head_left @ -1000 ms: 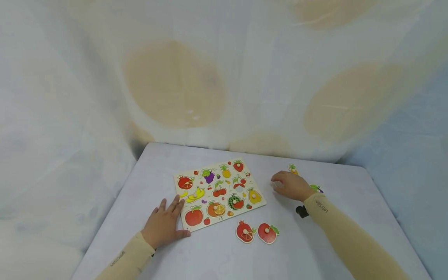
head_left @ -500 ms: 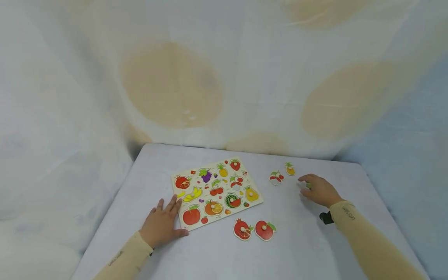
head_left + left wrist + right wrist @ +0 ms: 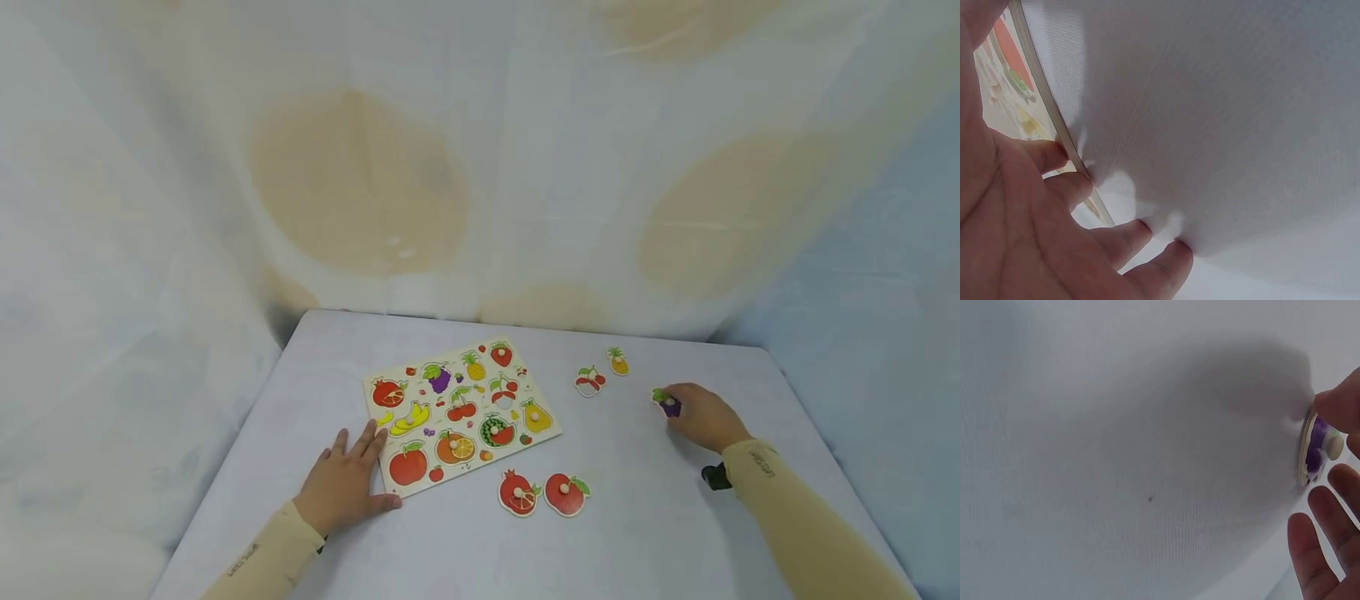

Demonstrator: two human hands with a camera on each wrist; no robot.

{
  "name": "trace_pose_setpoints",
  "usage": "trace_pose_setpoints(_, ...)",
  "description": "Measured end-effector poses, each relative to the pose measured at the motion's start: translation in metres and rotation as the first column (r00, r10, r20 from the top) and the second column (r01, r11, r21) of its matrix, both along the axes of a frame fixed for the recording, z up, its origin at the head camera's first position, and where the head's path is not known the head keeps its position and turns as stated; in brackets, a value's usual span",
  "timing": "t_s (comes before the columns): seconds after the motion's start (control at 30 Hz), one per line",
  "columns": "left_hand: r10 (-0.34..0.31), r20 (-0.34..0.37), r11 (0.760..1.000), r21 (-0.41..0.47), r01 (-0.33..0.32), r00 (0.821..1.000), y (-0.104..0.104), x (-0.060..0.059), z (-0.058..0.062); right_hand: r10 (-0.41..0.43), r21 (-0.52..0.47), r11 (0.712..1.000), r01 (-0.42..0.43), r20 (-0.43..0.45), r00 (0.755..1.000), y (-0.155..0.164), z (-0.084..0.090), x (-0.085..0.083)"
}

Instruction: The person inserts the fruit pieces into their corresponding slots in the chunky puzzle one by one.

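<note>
In the head view, my left hand [image 3: 341, 483] lies with fingers spread on the lower left corner of the fruit peg-puzzle board [image 3: 450, 454]; the left wrist view shows its fingertips [image 3: 1075, 184] at the board's edge. On the right, my right hand [image 3: 707, 417] is at the right side of the grape puzzle piece [image 3: 663, 403], which lies on the table. In the right wrist view, the thumb touches the rim of that grape piece [image 3: 1316, 447], and its knob shows uncovered between thumb and fingers. Part of the piece is hidden by the hand.
Left of the grape piece lie a cherry piece [image 3: 589, 382] and a pineapple piece [image 3: 618, 362]. A pomegranate piece [image 3: 517, 493] and an apple piece [image 3: 564, 495] lie side by side in front of the board. A white cloth covers the table [image 3: 600, 550].
My right hand has left the cherry piece on the table and moved right to the grape piece, lowering to its right side. My left hand stays on the board.
</note>
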State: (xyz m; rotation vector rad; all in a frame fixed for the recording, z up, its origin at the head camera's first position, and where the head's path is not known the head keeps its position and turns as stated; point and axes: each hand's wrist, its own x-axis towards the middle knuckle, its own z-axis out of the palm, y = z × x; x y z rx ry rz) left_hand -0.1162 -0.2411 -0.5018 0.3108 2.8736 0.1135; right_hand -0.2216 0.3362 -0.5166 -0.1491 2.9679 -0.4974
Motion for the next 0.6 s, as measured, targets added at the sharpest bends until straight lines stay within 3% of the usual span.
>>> trace_pose_setpoints(0.33,-0.006,-0.015,1.000,-0.025,0.005,1.000,-0.001,0.000,-0.003,0.032,0.020,0.999,-0.032,0.005,0.999,0.004,-0.001,-0.003)
trace_pose_setpoints(0.6,-0.011,-0.029,1.000,-0.017,0.010,1.000,0.000,0.000,-0.004,0.002,0.041,0.999,-0.004,0.044,0.999,0.003,-0.003,-0.012)
